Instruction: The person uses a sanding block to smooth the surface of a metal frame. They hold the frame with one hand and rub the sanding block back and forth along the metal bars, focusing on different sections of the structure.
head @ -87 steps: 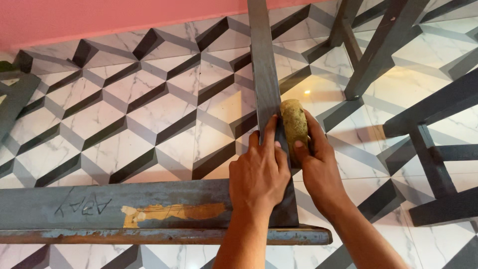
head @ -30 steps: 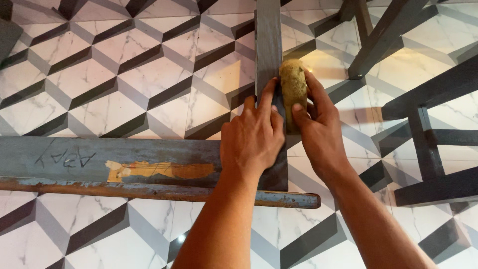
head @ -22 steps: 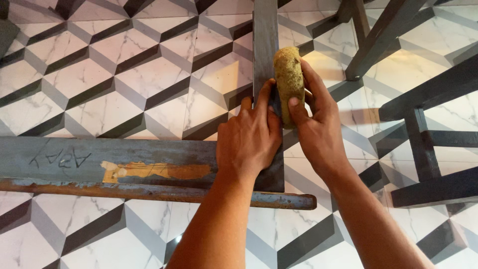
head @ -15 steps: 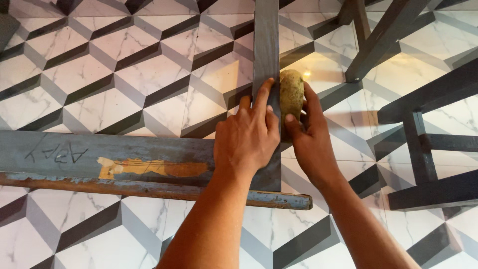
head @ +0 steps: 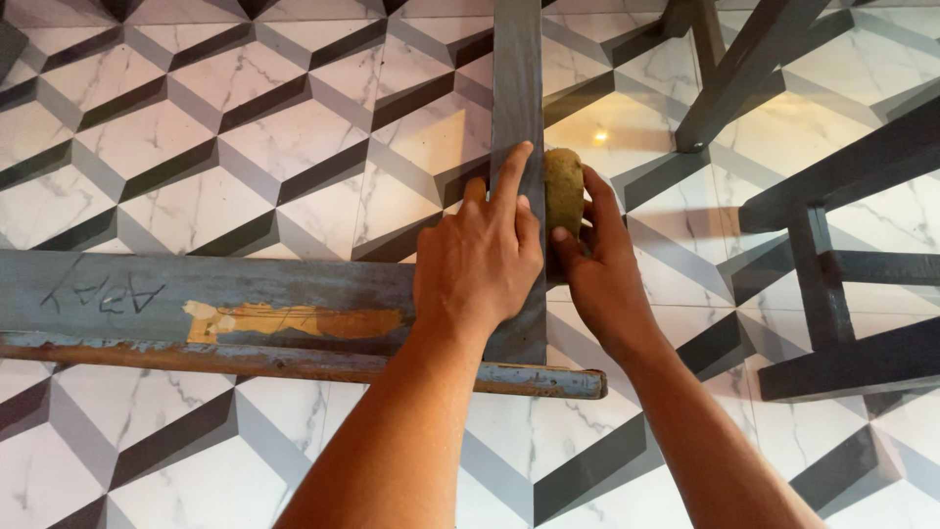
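Upright bar [head: 517,88] under the left hand's fingers [head: 511,176]: dull blue-grey. Cross bar [head: 196,304] left of those fingers: the same blue-grey, with an orange-yellow patch and rust-brown along its lower edge. Pad [head: 562,188] beneath the right hand's fingers [head: 597,201]: mustard yellow-brown. Floor [head: 245,127] beyond the fingertips: white marbled tiles with grey bands in a cube pattern. Frame [head: 832,284] right of the fingers: dark grey.

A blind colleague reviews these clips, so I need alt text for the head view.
A left hand lies flat on a grey metal bar while the right hand presses a yellowish sponge against the bar's side, above a cube-patterned tile floor.
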